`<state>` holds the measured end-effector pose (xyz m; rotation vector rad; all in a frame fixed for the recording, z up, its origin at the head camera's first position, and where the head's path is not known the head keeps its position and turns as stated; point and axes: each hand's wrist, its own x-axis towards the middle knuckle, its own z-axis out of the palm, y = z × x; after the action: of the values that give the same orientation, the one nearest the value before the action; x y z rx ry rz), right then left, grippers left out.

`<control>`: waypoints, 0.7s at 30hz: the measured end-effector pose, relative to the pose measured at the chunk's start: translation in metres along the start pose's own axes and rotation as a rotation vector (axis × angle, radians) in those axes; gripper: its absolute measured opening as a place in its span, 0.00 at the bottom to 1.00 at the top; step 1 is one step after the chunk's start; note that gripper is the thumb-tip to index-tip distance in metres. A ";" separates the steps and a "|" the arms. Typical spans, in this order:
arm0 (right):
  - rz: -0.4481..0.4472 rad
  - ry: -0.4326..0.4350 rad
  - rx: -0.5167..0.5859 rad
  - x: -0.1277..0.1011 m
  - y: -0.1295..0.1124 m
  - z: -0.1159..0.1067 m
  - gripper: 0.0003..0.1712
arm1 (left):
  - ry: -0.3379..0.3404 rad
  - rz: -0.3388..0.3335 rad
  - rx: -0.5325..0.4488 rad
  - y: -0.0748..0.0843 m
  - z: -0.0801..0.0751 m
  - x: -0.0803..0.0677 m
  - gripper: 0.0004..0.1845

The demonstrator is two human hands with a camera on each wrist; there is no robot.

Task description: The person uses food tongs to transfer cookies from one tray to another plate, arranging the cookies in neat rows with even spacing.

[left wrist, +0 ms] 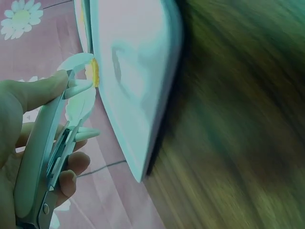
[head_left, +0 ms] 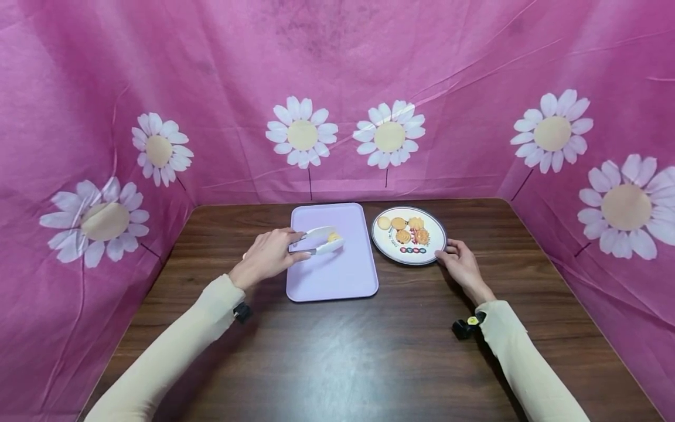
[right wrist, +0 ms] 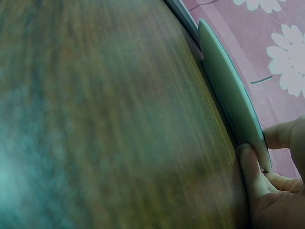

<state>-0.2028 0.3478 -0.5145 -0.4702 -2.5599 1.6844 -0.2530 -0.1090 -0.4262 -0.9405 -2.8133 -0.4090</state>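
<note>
My left hand grips a pair of tongs with metal handles and white tips, held over the lilac tray. A small yellow cookie shows between the spread tips; whether both tips touch it I cannot tell. My right hand pinches the near right rim of a white oval plate between thumb and fingers. Several golden cookies lie on that plate. From the right wrist view, the plate's pale underside is visible with the thumb against its edge.
Tray and plate stand side by side near the back of a dark wooden table. A pink cloth printed with white daisies hangs behind the table and along both sides.
</note>
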 end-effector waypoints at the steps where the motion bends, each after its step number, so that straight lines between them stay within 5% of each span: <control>1: 0.002 -0.001 -0.003 0.000 0.000 0.000 0.37 | 0.002 0.004 -0.002 0.001 0.001 0.003 0.29; 21: -0.012 0.007 0.035 0.000 0.001 0.002 0.37 | -0.004 0.080 0.036 0.032 0.023 0.062 0.29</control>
<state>-0.2026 0.3465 -0.5162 -0.4566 -2.5185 1.7175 -0.2834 -0.0423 -0.4272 -1.0437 -2.7659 -0.3453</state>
